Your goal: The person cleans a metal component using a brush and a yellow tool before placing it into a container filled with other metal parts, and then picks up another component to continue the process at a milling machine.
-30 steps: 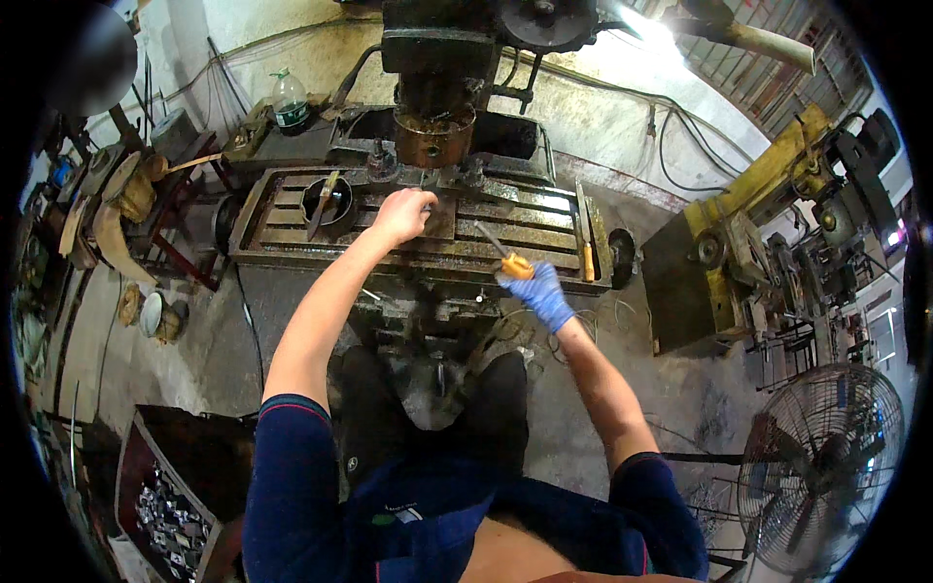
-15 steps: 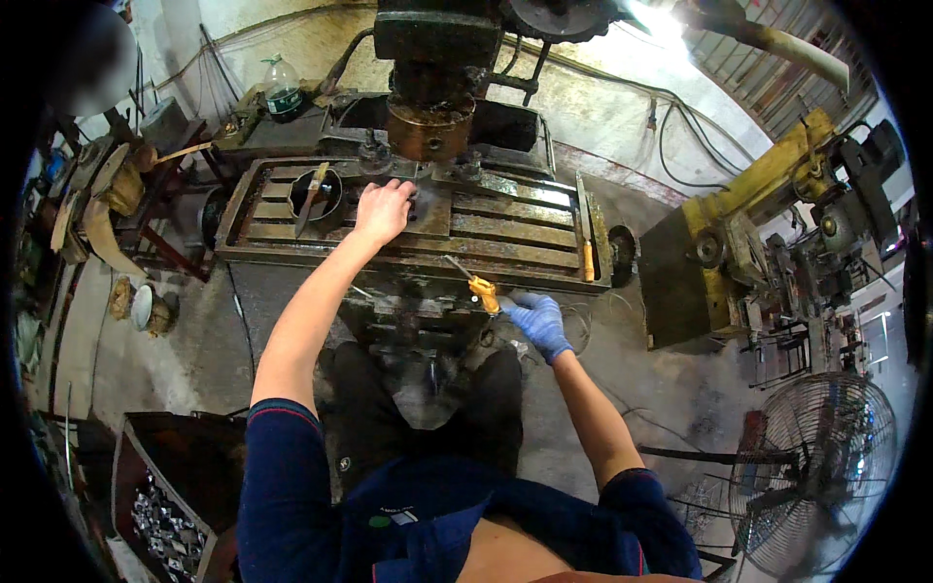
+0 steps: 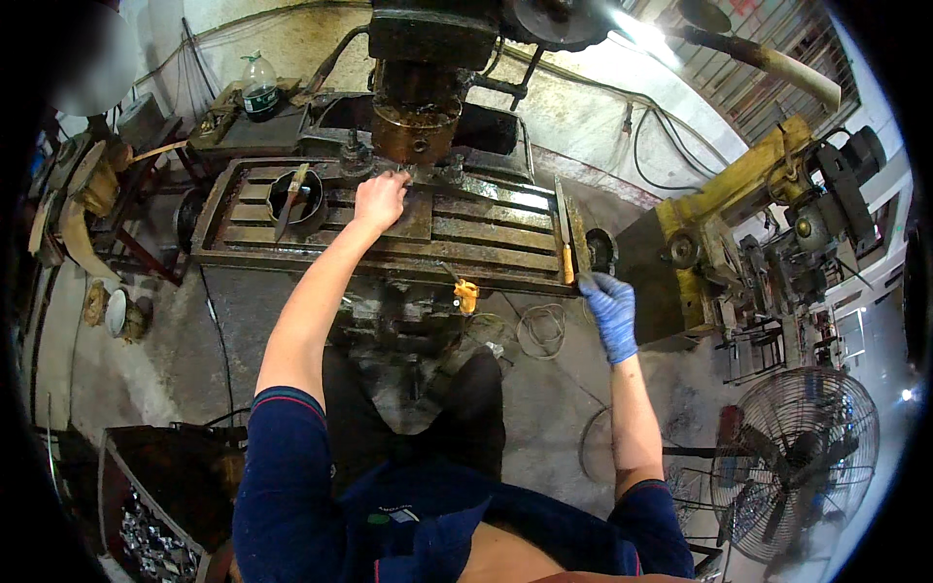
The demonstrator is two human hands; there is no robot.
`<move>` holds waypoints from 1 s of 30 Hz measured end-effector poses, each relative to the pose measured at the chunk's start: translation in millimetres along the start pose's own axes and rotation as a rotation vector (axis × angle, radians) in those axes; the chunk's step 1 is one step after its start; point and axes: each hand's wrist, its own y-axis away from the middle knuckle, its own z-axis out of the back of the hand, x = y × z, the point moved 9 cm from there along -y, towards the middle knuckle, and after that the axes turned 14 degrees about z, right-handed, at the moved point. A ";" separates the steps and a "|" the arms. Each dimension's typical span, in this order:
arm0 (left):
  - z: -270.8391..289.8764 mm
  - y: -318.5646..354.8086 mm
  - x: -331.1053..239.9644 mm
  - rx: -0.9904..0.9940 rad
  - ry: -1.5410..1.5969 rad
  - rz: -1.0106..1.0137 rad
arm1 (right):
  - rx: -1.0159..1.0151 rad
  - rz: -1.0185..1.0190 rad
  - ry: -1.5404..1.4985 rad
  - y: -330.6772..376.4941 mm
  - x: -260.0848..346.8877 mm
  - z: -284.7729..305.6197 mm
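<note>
My bare left hand reaches to the slotted milling machine table, just below the spindle head. Its fingers are bent closed at a small piece there, mostly hidden by the hand. My right hand, in a blue glove, is at the table's front right corner, fingers stretched toward a file with an orange-yellow handle. I see nothing held in it. A yellow air blow gun with a thin nozzle hangs at the table's front edge, left of this hand.
A dark pot with a brush across it stands on the table's left part. A plastic bottle is behind. A yellow machine stands right, a large fan lower right. Metal pieces fill a bin lower left.
My right hand has let go of the blow gun and moved right to the table's corner by the file. My left hand stays under the spindle head. The view has shifted slightly.
</note>
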 end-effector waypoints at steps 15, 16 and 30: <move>-6.1 -19.7 24.5 0.183 0.079 0.331 | -0.212 1.068 -0.264 -141.0 350.3 144.8; -8.2 -18.8 22.7 0.194 0.081 0.345 | -0.274 1.073 -0.055 -136.6 353.1 145.7; -6.0 -19.6 33.7 0.146 0.034 0.382 | -0.428 1.054 -0.120 -56.0 247.6 88.5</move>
